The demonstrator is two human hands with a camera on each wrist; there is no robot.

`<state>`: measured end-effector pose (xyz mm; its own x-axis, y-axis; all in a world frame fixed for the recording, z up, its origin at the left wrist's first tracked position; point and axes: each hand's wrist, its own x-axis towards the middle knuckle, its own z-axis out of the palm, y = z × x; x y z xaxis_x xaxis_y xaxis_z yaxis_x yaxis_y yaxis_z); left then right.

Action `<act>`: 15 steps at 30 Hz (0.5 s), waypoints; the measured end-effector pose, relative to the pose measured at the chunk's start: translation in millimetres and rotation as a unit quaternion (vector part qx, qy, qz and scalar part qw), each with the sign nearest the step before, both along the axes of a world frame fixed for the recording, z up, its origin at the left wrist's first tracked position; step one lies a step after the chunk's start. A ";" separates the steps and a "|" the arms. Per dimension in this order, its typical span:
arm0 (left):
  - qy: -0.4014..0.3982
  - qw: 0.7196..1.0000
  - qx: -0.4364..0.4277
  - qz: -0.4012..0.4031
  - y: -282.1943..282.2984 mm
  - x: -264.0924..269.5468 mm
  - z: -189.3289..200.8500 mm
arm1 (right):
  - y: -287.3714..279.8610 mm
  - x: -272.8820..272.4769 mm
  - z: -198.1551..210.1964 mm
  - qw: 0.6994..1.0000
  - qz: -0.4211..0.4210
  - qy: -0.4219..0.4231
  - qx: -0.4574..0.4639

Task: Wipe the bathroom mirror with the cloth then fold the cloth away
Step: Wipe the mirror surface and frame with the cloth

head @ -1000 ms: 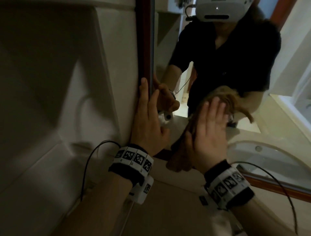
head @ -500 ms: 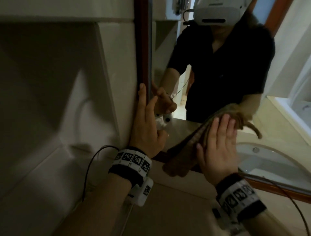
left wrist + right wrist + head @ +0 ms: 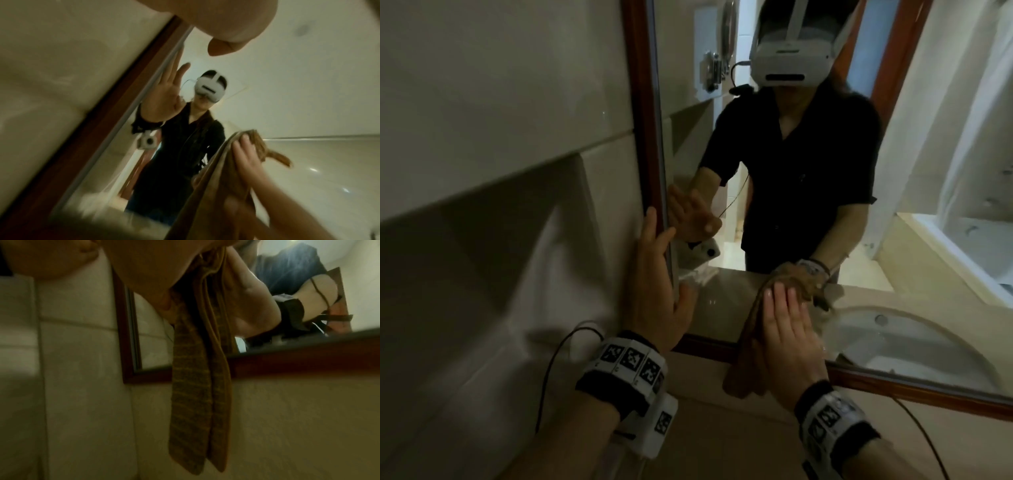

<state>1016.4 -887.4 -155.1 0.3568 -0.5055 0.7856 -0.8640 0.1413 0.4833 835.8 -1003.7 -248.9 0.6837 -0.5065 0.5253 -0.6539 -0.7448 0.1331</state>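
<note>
The wood-framed mirror [image 3: 774, 192] hangs on the tiled wall. My right hand [image 3: 787, 335] lies flat with straight fingers, pressing a brown striped cloth [image 3: 746, 359] against the lower glass. The cloth's free end hangs down over the bottom frame [image 3: 287, 366], as the right wrist view shows of the cloth [image 3: 197, 402]. My left hand [image 3: 657, 284] rests flat on the mirror's left frame, fingers straight and empty. In the left wrist view the cloth [image 3: 222, 178] sits under the right hand [image 3: 246, 162].
Beige wall tiles [image 3: 500, 171] surround the mirror. The glass reflects a person in a black shirt, a white basin [image 3: 893, 342] and a doorway. A thin cable [image 3: 551, 370] runs from my left wrist band.
My right hand has slid the cloth down and to the right on the glass, toward the bottom frame. My left hand stays on the left frame. The head view has tilted up.
</note>
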 end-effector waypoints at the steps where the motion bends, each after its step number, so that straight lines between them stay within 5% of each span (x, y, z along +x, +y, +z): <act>1: -0.014 1.000 -0.009 0.005 0.1 -0.3 10.0 | -2.8 5.4 19.8 0.999 -0.005 -0.026 -0.017; 6: 0.011 0.998 -0.044 0.036 -15.2 -0.2 63.1 | -8.5 56.4 160.5 0.990 0.015 -0.109 -0.086; 8: 0.026 0.998 -0.049 0.036 -21.2 2.3 72.3 | -7.6 75.5 185.8 0.987 0.012 -0.121 -0.101; 10: 0.029 0.998 -0.042 0.033 -22.6 5.4 72.5 | -6.2 85.2 173.7 0.988 0.023 -0.102 -0.111; 15: 0.017 1.000 -0.023 0.006 -18.5 8.4 69.9 | 0.9 58.4 53.2 0.981 0.115 0.123 -0.099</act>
<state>1024.8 -905.8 -85.1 0.3897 -0.4647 0.7951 -0.8488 0.1537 0.5058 894.2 -1002.7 -195.7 0.8865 -0.2292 0.4019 -0.4016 -0.8124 0.4227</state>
